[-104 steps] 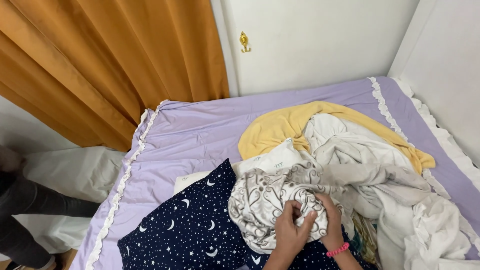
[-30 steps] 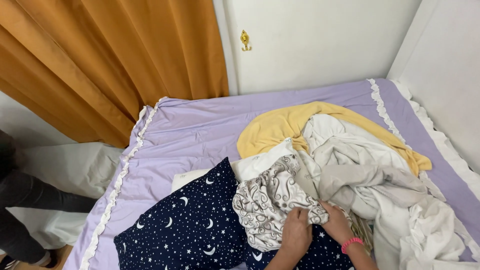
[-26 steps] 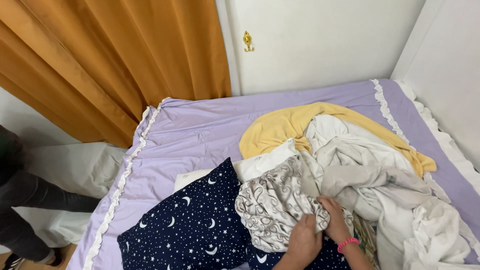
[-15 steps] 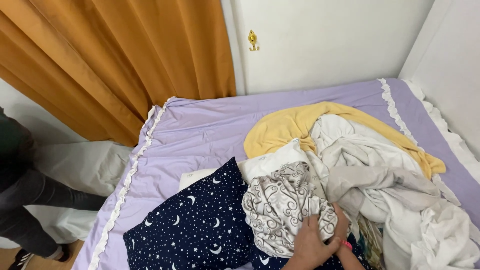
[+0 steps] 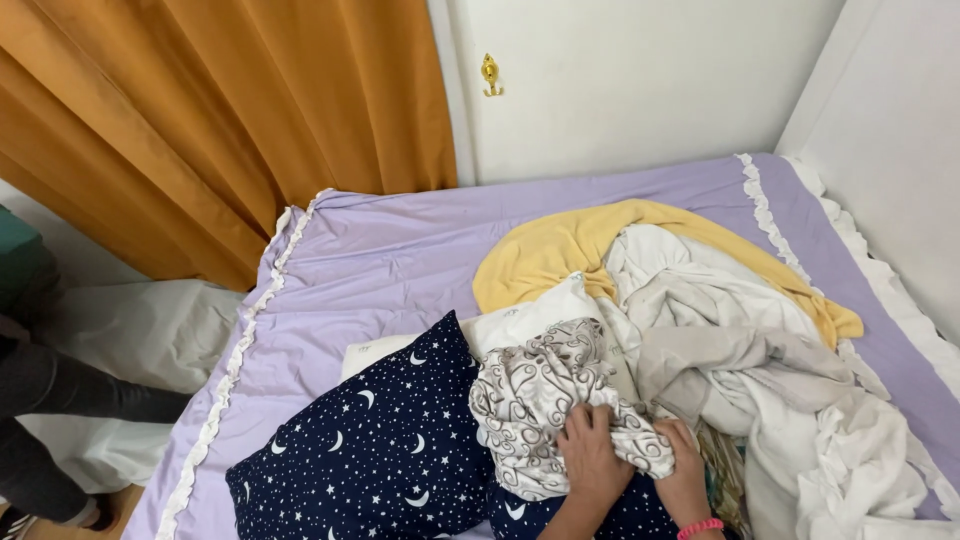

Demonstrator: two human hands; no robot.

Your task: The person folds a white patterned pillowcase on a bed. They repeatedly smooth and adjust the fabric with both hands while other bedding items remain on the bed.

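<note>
Bedroom corner: white walls, a small brass hook (image 5: 489, 74) at 12 o'clock, an orange curtain (image 5: 220, 120) at 10 o'clock. We list a bed with a lilac sheet (image 5: 400, 250), frilled at its edges.

Item one: a navy pillow (image 5: 370, 460) printed with moons and stars, at 7 o'clock. Item two: a patterned cloth (image 5: 540, 400), grey swirls on white, bunched at 6 o'clock, lying partly over the pillow. Item three: a heap of pale laundry (image 5: 740, 350) at 3 o'clock, with a yellow cloth (image 5: 560, 245) curving round its far side.

Our left hand (image 5: 592, 460) lies on the patterned cloth, fingers curled, clutching a fold. Our right hand (image 5: 684, 470), with a pink wristband (image 5: 700, 527), grips the cloth's near edge just beside it.

We judge the step in hand to be gathering this cloth out of the heap. Lifting it clear calls for both grips to hold firm and for the cloth to come free of the pale laundry touching it.

Another person's dark trouser legs (image 5: 50, 400) show at 9 o'clock, off the bed.
</note>
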